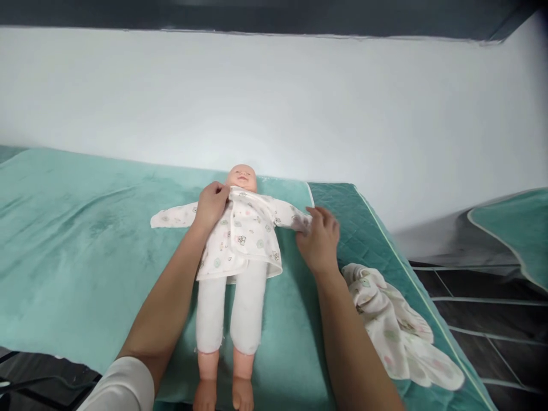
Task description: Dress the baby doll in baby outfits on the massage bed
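Observation:
A baby doll (248, 299) lies on its back, head toward the wall, with white fabric legs and bare feet. It wears a white baby shirt (254, 228) with a small printed pattern, its front panels overlapping and both sleeves stretched out sideways. At the collar, my left hand (210, 204) is closed, pinching the shirt's edge beside the doll's neck. My right hand (320, 240) has its thumb and fingers curled around the end of the sleeve on the right. The other sleeve (173, 217) lies flat, covering the doll's hand.
Crumpled printed baby clothing (391, 325) lies to the right of my right forearm. Green covers (94, 240) spread over the bed, which meets a white wall (274, 103). Beyond the bed's right edge are a dark floor and pale metal bars (483, 301), with another green cloth (518, 228) above.

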Tool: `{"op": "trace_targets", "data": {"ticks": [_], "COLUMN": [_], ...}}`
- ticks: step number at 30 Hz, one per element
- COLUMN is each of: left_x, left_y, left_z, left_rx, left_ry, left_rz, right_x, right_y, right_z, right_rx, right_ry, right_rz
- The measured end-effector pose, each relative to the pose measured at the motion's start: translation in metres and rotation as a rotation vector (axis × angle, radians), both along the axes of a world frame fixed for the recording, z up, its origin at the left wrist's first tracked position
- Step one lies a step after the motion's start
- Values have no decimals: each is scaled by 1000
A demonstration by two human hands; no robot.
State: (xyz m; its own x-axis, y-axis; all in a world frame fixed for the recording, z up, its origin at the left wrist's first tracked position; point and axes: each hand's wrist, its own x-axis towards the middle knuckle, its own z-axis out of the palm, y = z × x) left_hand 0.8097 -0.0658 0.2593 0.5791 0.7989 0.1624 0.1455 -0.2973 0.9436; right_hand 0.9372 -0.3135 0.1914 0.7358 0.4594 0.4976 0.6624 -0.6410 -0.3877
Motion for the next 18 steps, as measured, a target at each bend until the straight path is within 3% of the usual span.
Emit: {"op": "trace_targets", "data": {"ticks": [3,8,10,12,16,18], "left_x": [-1,0,-4,-12,-37,-52], "left_y": [-3,-3,-4,-6,-14,-19], "left_z": [-2,-6,-8,-12,-22,-27], "left_rx": [69,87,82,72,84,97], "left_ry": [14,-58,-78,-93,-91,-66], "left_rz": [-81,-17,10,24,70,93], "right_x": [3,17,15,5,-33,-51], "right_y": [7,13,14,15,17,17], "right_z": [-5,-11,-11,-6,17,29], "right_rx": [-115,-99,-82,5,367,375], "right_ry": [94,93,104,100,85,105], "right_rz": [143,77,112,218,508,647]}}
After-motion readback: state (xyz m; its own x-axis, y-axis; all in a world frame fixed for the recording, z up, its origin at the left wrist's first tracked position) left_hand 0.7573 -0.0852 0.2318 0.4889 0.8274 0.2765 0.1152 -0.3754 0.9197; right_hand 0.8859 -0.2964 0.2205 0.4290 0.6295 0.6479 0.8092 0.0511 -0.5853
